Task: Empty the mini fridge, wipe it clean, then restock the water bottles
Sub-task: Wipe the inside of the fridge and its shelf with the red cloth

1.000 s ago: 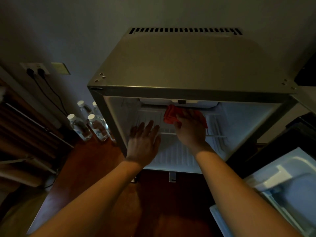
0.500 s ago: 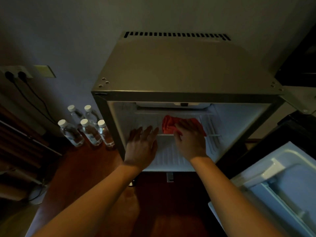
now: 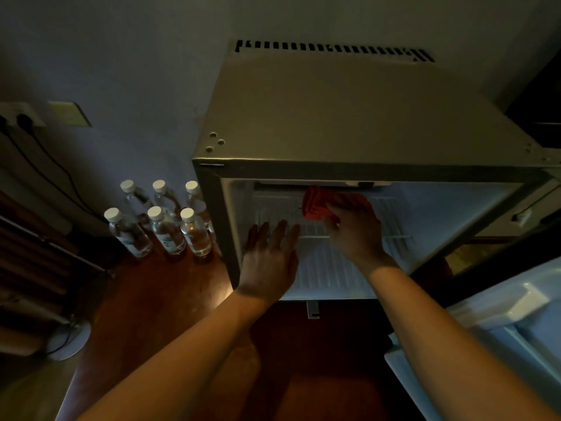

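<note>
The mini fridge (image 3: 349, 117) stands open before me, its white inside lit and holding no bottles. My right hand (image 3: 353, 229) presses a red cloth (image 3: 315, 203) against the wire shelf (image 3: 394, 237) near the back, under the top compartment. My left hand (image 3: 270, 259) rests flat with fingers spread on the shelf's front left part and holds nothing. Several water bottles (image 3: 165, 226) with white caps stand upright on the floor just left of the fridge.
The fridge door (image 3: 501, 329) hangs open at the lower right, its inner shelves facing up. A wall socket with black cables (image 3: 21, 120) is at the left. Dark wooden furniture (image 3: 30, 253) runs along the left edge. The floor (image 3: 145, 314) is reddish wood.
The red cloth and my right hand have slid back and forth on the shelf and now sit further back. My view has shifted, bringing more bottles into sight. My left hand stays planted.
</note>
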A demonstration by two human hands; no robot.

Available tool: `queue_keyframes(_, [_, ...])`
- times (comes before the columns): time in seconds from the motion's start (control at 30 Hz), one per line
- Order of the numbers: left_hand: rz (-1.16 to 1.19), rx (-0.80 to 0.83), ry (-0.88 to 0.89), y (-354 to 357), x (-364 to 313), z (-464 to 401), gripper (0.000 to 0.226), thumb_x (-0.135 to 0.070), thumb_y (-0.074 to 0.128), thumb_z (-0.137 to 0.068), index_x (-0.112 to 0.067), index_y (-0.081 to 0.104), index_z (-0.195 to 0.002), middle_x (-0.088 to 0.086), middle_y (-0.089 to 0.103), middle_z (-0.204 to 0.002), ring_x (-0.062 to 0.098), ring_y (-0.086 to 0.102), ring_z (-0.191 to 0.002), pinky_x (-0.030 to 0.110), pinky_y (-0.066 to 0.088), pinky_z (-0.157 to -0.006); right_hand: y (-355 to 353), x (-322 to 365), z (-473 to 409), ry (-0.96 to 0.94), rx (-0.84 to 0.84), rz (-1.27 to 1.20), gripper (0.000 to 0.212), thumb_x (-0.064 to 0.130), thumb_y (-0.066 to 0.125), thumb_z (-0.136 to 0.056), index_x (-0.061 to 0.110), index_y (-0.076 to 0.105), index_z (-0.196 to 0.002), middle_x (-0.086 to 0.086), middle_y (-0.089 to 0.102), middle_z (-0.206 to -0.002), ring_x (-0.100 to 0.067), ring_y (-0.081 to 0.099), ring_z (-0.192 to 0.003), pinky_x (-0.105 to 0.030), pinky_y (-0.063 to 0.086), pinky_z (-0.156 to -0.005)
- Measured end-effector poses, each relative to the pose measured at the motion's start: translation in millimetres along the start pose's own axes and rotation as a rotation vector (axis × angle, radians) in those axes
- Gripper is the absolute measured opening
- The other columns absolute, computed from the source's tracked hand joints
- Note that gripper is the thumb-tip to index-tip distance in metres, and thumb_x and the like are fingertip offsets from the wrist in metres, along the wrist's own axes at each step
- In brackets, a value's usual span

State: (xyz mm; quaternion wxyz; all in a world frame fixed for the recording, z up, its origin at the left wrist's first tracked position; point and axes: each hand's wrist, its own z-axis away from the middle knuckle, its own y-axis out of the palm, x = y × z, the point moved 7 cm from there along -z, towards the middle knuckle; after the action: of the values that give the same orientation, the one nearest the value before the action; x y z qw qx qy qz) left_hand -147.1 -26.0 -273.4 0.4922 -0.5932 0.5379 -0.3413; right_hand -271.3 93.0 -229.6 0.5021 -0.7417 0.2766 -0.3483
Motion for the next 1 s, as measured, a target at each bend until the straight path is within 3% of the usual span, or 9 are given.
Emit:
queue_keyframes(0.13, [0.029,0.017,-0.012,-1.2,0.8,-0.6,0.059,-0.033,0.069,-0.087,-0.022,0.051,-0.142,0.011,0.055,-0.143,0.041,0.051,-0.13,0.056,0.032,-0.11,-2.6,-4.7,19.1,0.103,0.058,-0.06,0.03,0.031,0.052,-0.098,0.028,0.061,-0.126,-0.001,0.062,-0.127,-0.025,0.057,-0.116,-0.039,0.048,-0.094])
queue_keyframes(0.3, [0.048,0.041,0.046,-5.6,-7.7,-5.9,0.057,-0.036,0.068,-0.088,-0.021,0.054,-0.141,0.012,0.045,-0.151,0.042,0.037,-0.141,0.063,0.02,-0.112,-10.2,-12.9,38.8,0.084,0.152,-0.102,0.033,0.026,0.048,-0.099,0.031,0.059,-0.129,0.002,0.061,-0.131,-0.022,0.058,-0.116,-0.036,0.048,-0.094])
queue_keyframes(0.4, [0.114,0.081,0.065,-7.3,-8.6,-13.8,0.053,-0.039,0.056,-0.097,-0.024,0.047,-0.146,0.01,0.035,-0.158,0.037,0.025,-0.148,0.053,0.008,-0.116,-16.3,-15.1,45.2,0.107,0.184,-0.054,0.037,0.02,0.048,-0.1,0.029,0.057,-0.135,0.001,0.057,-0.138,-0.025,0.056,-0.12,-0.034,0.046,-0.097])
queue_keyframes(0.5, [0.135,0.118,0.092,-2.0,-6.4,-19.8,0.053,-0.043,0.041,-0.103,-0.026,0.036,-0.152,0.006,0.028,-0.162,0.031,0.015,-0.151,0.046,0.001,-0.12,-34.2,-19.5,43.1,0.088,0.056,0.0,0.048,0.005,0.058,-0.091,0.022,0.057,-0.135,-0.004,0.055,-0.141,-0.029,0.055,-0.126,-0.043,0.049,-0.098])
queue_keyframes(0.57, [0.122,0.136,0.106,2.6,-4.5,-21.0,0.052,-0.045,0.034,-0.103,-0.026,0.038,-0.152,0.006,0.034,-0.159,0.031,0.021,-0.15,0.046,0.004,-0.12,-46.4,-25.7,38.3,0.076,-0.053,-0.009,0.047,-0.003,0.063,-0.083,0.015,0.065,-0.126,-0.01,0.058,-0.137,-0.032,0.052,-0.13,-0.052,0.048,-0.1])
queue_keyframes(0.7, [0.099,0.086,0.101,7.1,-3.5,-20.2,0.057,-0.05,0.029,-0.098,-0.023,0.051,-0.144,0.008,0.051,-0.147,0.035,0.04,-0.141,0.05,0.017,-0.115,-26.2,-26.9,53.4,0.157,0.161,0.051,0.038,0.026,0.052,-0.095,0.025,0.057,-0.133,0.003,0.045,-0.149,-0.02,0.034,-0.142,-0.038,0.03,-0.112])
queue_keyframes(0.8, [0.093,0.069,0.099,7.0,-4.8,-20.9,0.058,-0.051,0.028,-0.098,-0.024,0.05,-0.145,0.007,0.05,-0.148,0.034,0.039,-0.142,0.05,0.016,-0.115,-20.7,-24.0,52.3,0.24,0.114,-0.015,0.034,0.048,0.043,-0.097,0.024,0.064,-0.109,0.003,0.063,-0.119,-0.019,0.056,-0.111,-0.033,0.04,-0.093])
queue_keyframes(0.87, [0.075,0.062,0.114,8.6,-3.3,-20.9,0.056,-0.051,0.029,-0.099,-0.025,0.049,-0.145,0.007,0.05,-0.148,0.033,0.04,-0.141,0.048,0.017,-0.114,-19.6,-16.8,38.7,0.171,0.045,0.031,0.04,0.049,0.04,-0.096,0.02,0.067,-0.097,-0.002,0.067,-0.106,-0.022,0.059,-0.101,-0.035,0.043,-0.09])
queue_keyframes(1.0, [0.037,0.044,0.147,11.1,-1.5,-19.5,0.055,-0.05,0.032,-0.099,-0.024,0.049,-0.145,0.008,0.051,-0.147,0.033,0.041,-0.14,0.049,0.018,-0.114,-4.5,-8.9,25.3,-0.056,-0.03,0.185,0.029,0.038,0.052,-0.092,0.017,0.069,-0.102,-0.006,0.065,-0.114,-0.032,0.053,-0.12,-0.047,0.04,-0.103])
